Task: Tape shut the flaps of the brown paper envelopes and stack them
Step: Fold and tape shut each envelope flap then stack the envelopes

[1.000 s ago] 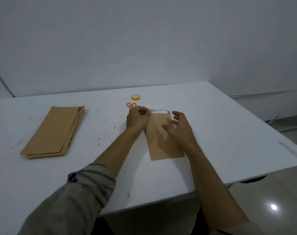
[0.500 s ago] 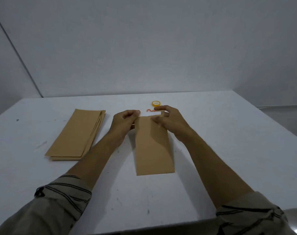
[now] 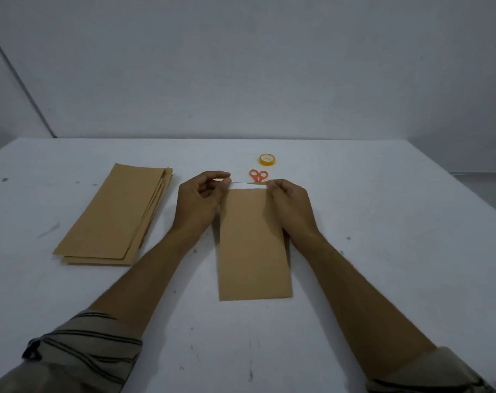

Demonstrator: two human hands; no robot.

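Head camera: the left hand (image 3: 201, 199) and the right hand (image 3: 289, 202) each pinch one end of a tape strip (image 3: 248, 185), stretched between the fingertips over the top edge of a brown paper envelope (image 3: 253, 251). Orange scissors (image 3: 258, 175) lie just beyond the fingers, the envelope stack (image 3: 116, 217) well left of them.

Envelope stack (image 3: 113, 214) left of envelope (image 3: 253, 245); scissors (image 3: 258, 175), tape roll (image 3: 267, 159) behind.

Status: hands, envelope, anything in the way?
Hands: left hand, right hand each pinch an end of tape strip at top edge of envelope. It lies flat, apart from stack. Just beyond, scissors; not blocking.
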